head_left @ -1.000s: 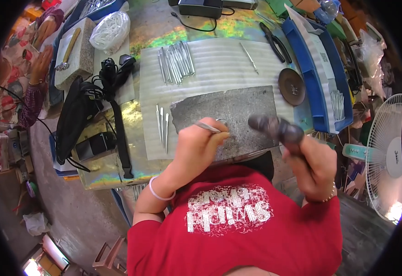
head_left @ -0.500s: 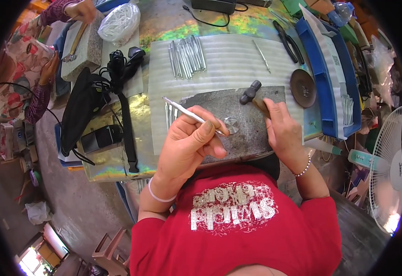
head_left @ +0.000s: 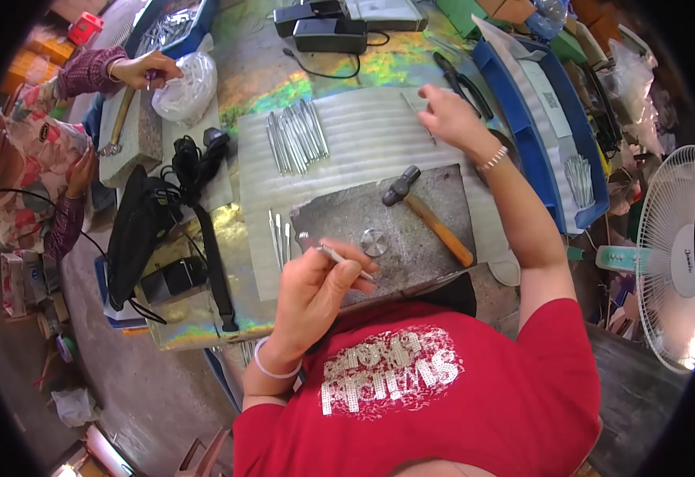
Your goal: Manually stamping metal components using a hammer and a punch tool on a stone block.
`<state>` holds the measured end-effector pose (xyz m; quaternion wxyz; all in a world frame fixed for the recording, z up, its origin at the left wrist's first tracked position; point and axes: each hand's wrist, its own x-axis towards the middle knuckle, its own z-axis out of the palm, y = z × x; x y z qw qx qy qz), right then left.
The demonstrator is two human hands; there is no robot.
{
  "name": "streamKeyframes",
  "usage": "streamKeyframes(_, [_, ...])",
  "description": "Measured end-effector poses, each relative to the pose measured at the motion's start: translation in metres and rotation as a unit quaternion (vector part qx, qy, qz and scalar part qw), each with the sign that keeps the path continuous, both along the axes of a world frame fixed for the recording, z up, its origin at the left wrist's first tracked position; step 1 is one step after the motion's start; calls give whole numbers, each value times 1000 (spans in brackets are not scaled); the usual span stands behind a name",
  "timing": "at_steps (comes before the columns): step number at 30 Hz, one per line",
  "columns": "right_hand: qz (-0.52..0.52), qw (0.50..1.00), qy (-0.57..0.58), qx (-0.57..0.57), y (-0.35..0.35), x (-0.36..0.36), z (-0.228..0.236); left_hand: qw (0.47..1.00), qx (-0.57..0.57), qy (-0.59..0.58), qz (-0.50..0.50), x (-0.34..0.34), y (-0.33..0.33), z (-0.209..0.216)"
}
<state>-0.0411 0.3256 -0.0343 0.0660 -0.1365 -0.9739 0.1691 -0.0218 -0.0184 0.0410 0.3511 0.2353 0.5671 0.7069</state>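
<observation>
My left hand (head_left: 319, 290) pinches a thin silver metal rod (head_left: 333, 254) just in front of my chest, at the left near edge of a grey slab (head_left: 323, 211). On the slab lie a small round metal disc (head_left: 374, 242) and a hammer (head_left: 439, 226) with a wooden handle, which no hand touches. My right hand (head_left: 454, 119) is stretched far forward over the white foam sheet (head_left: 363, 127), fingers bent but apart. Just beside its fingertips lies a slim pointed metal tool (head_left: 431, 137), partly covered by the hand.
A bundle of silver rods (head_left: 297, 137) and several loose ones (head_left: 279, 237) lie on the foam. Pliers (head_left: 465, 86) and a blue tray (head_left: 526, 131) are at right, a black bag (head_left: 137, 230) at left. A fan (head_left: 677, 262) stands far right. Another person's hand (head_left: 147, 70) touches a plastic bag (head_left: 184, 87).
My right hand has let go of the hammer, now flat on the slab, and moved forward to the slim tool. My left hand still holds its rod. The whole view has shifted.
</observation>
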Motion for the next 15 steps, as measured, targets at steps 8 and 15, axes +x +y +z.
streamKeyframes(8, [-11, 1000, -7, 28, 11, -16, -2, 997, -61, 4, 42, 4, -6, 10])
streamKeyframes(15, [61, 917, -6, -393, -80, 78, 129, 995, -15, 99, 15, 1, 0, -2])
